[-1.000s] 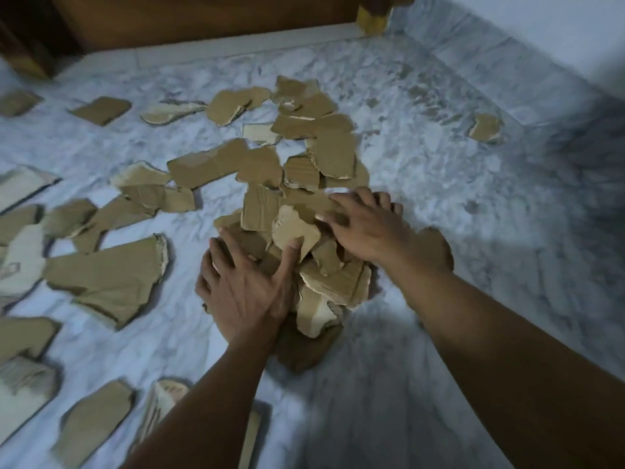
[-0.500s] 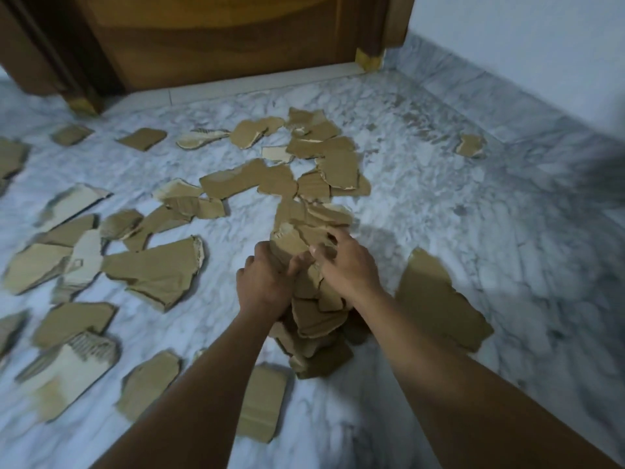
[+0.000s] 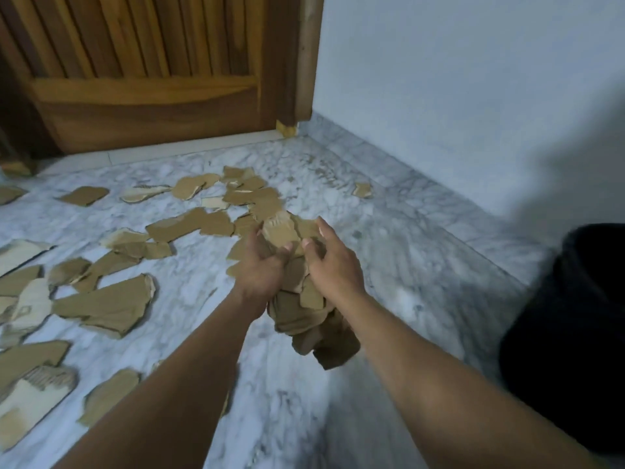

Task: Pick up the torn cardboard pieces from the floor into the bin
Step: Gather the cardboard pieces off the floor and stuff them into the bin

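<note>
Head view shows both hands raised above the marble floor (image 3: 389, 265) with a bundle of torn cardboard pieces (image 3: 297, 265) pressed between them. The left hand (image 3: 262, 265) cups the near-left side of the bundle, its fingers curled in against the top pieces; the right hand (image 3: 333, 262) closes on the opposite side, thumb on the upper face and fingers wrapped behind. Neither hand is spread wide: the grip is a two-sided clamp on the stack. Lower pieces hang loose beneath the wrists and look poorly held, though blur makes their edges hard to read. Step in hand, as judged: carrying a gathered load toward the bin (image 3: 575, 333), the dark container at the right edge, well apart from the bundle and only partly in frame. The next move calls for a swing to the person's right with pressure held on both sides, then a release once the load is over the opening; the hanging pieces may drop short. Many loose pieces (image 3: 108, 302) lie scattered on the floor to the left and toward the wooden door (image 3: 145, 79), so the task appears far from complete.
</note>
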